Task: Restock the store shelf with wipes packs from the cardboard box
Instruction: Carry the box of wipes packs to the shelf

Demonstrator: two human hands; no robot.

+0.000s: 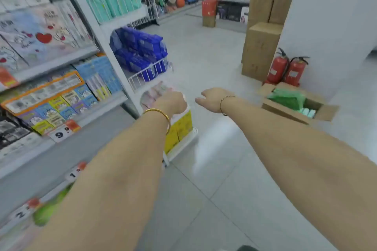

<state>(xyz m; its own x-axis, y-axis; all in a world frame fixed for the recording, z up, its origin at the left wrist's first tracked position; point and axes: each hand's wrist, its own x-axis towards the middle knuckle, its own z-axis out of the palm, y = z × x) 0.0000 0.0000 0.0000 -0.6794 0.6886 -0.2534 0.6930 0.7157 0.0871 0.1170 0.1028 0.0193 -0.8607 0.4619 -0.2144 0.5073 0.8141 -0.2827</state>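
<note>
Head view, one frame, motion blur noted. One open cardboard box is recorded on the floor with its flaps spread, and is taken as the reference. Inside it, green packs are seen as a soft, crinkled mass at the left end, count not resolvable. At least two paler teal packs are seen lower at the right end. Just behind the box, two red fire extinguishers are counted, upright against a white wall. Further behind, at least three closed cartons are stacked. Well to the left of the box, three wire baskets are counted on the shelf end: teal bundles in the top one, blue packs in the middle, yellow packs in the lowest. Two hands are extended between box and baskets. The left hand, with a gold bangle at the wrist, is placed against a blurred pale pink pack below the blue packs. Its fingers are hidden behind the knuckles, so a grip cannot be told. The right hand, with a thin bracelet at the wrist, is held nearer the box yet well apart from it, fingers loosely curled, nothing held.
</note>
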